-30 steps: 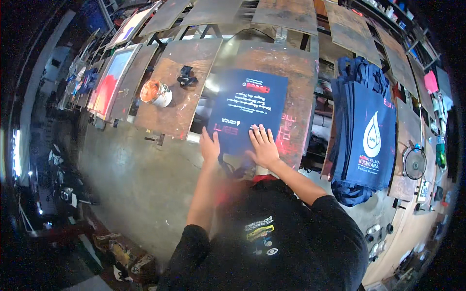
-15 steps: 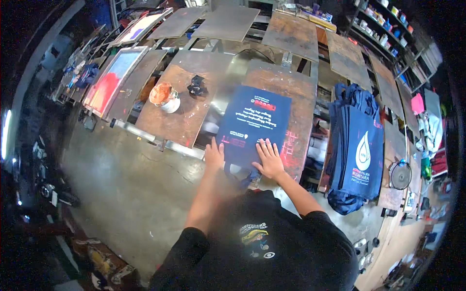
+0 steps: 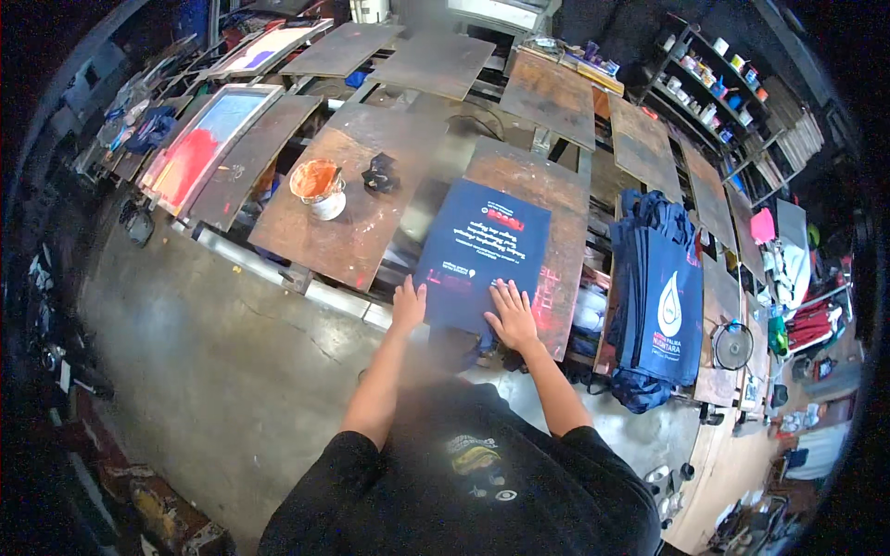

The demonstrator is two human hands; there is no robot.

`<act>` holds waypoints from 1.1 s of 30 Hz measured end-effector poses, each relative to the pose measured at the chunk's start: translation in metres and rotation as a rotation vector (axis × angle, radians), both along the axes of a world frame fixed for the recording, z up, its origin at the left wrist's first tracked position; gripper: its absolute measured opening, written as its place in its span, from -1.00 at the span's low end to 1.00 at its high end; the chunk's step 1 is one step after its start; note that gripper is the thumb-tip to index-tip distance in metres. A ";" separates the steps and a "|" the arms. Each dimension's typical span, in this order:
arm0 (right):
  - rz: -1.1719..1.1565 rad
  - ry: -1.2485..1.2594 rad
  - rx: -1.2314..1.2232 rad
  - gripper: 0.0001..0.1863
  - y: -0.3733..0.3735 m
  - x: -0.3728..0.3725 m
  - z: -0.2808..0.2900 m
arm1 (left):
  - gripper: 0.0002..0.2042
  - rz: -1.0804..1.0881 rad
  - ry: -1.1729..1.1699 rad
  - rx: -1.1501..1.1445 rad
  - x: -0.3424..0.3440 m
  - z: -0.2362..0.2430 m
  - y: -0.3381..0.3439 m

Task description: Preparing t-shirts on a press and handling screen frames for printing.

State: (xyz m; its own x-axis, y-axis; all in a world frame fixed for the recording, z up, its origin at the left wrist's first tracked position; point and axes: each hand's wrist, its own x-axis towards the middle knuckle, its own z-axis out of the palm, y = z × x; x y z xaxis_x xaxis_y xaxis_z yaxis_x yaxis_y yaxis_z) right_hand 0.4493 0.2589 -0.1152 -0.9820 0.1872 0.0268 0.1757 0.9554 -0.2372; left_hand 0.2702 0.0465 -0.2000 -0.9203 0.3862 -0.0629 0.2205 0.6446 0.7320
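A dark blue cloth tote bag [image 3: 487,243] with white and red print lies flat on a worn brown wooden board [image 3: 567,208]. My right hand [image 3: 513,315] rests open on the bag's near right part, its fingers spread. At the near left edge of the bag is my left hand [image 3: 409,304], also open, fingers stretched forward. Whether its fingertips press on the cloth or just beside it, I cannot tell. The bag's near end, with what looks like its handles, hangs over the board's edge and is blurred. Neither hand grips anything.
On the board to the left stand an orange-smeared paint tub [image 3: 320,190] and a crumpled black thing [image 3: 380,174]. To the right hangs a stack of blue tote bags [image 3: 654,296]. Framed printing screens [image 3: 209,148] lie far left. A shelf of bottles [image 3: 714,88] stands back right.
The whole view has shifted a little with my head. Both hands stay in about the same place at the bag's near end, and the bag lies as before.
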 end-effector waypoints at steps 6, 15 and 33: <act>-0.190 -0.095 -0.014 -0.28 -0.029 -0.020 0.015 | -0.31 -0.016 -0.161 0.099 -0.017 -0.028 -0.044; 0.039 0.300 -0.465 -0.61 -0.186 -0.116 0.064 | -0.40 -0.168 -0.532 0.305 -0.048 0.004 -0.167; 0.867 -0.009 -0.776 -0.16 -0.469 -0.192 0.092 | -0.23 0.418 -0.518 1.766 -0.085 0.116 -0.385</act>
